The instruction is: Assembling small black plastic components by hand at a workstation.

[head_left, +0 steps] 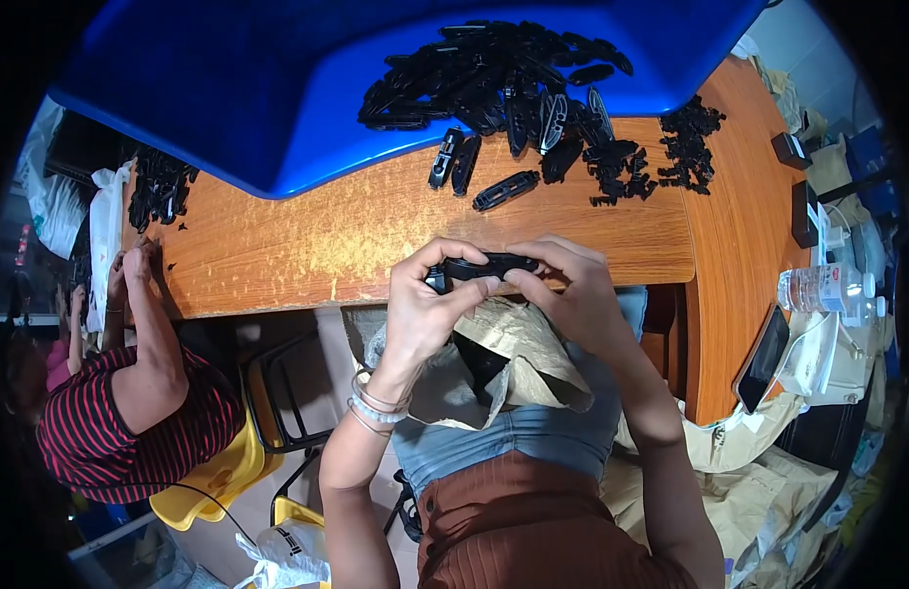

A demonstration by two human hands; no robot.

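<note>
A long black plastic part [489, 265] is pinched between both my hands at the table's near edge. My left hand [425, 294] grips its left end with thumb and fingers; my right hand [572, 293] closes round its right end. Just below sits an open brown paper bag [533, 363] on my lap, its dark inside partly showing. Beyond my hands, a few loose black plastic parts [506, 190] lie on the wooden table [356, 231]. Behind them a large pile of similar black parts [474, 74] spills out of a blue bin [322, 128].
Small black pieces [685, 147] are heaped at the right. A phone [764, 358] and a plastic bottle [823, 288] are on the right side. At the left, another person in a striped shirt [121, 422] works at the table beside more black parts [162, 191]. A yellow chair [214, 481] stands there.
</note>
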